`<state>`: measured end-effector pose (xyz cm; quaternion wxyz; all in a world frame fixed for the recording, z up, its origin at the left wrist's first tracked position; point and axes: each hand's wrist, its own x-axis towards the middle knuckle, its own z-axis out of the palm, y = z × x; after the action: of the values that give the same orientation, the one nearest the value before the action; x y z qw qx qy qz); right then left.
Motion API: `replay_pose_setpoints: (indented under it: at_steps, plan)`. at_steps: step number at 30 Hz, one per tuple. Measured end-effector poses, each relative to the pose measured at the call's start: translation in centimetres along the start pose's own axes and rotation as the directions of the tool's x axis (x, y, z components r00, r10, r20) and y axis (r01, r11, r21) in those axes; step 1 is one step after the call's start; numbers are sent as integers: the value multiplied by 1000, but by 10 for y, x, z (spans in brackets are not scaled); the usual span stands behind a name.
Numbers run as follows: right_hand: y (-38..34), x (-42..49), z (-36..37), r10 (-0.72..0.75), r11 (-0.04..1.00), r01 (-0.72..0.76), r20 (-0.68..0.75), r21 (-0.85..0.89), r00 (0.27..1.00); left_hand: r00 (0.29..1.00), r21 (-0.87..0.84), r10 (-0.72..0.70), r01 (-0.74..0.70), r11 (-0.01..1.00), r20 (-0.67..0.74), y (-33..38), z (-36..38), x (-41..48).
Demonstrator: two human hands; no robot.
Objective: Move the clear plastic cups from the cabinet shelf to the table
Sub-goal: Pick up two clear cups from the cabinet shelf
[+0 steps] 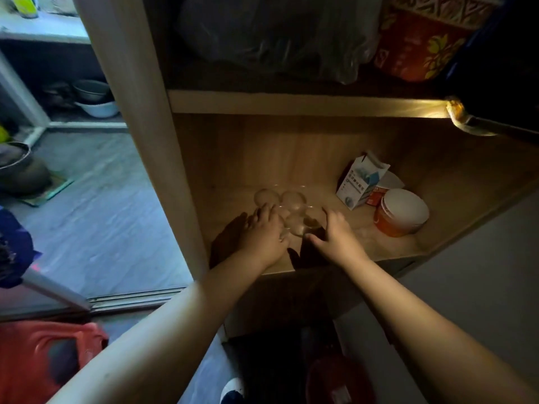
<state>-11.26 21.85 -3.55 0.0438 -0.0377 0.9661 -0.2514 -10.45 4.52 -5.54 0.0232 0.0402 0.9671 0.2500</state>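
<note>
Several clear plastic cups (292,202) stand clustered on the lower cabinet shelf (350,243), near its left side. My left hand (264,236) rests against the left side of the cluster, fingers curved around a near cup. On the other side of the cluster my right hand (335,233) has its fingers and thumb spread around the nearest cup (303,225). Whether either hand grips a cup firmly is hard to tell in the dim light. No table is in view.
A white-and-blue carton (360,182) and an orange tub with a white lid (401,212) stand on the same shelf to the right. A plastic bag (271,33) and red patterned container (420,42) fill the upper shelf. A red stool (43,360) is at lower left.
</note>
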Motion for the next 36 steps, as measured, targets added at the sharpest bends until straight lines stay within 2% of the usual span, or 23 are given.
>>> replay_pose_setpoints:
  at_steps: [8, 15, 19, 30, 36]
  plan:
    - [-2, 19, 14, 1, 997, -1, -3, 77, 1000, 995, -82, -82, 86, 993, 49, 0, 12, 16]
    - [2, 24, 23, -17, 997, 22, -60, 75, 998, 998, -145, -57, 56, 988, 0, -1, 14, 27]
    - [1, 28, 26, 4, 995, 4, -86, 95, 996, 997, -281, -74, 78, 957, 24, 1, 13, 27]
    - [1, 21, 25, 16, 980, 5, -106, 199, 994, 999, -301, -19, 9, 954, -31, -6, 10, 17]
    - [-5, -7, 1, -146, 975, 158, -85, 159, 986, 999, -303, -36, 26, 953, -27, -6, -11, -11]
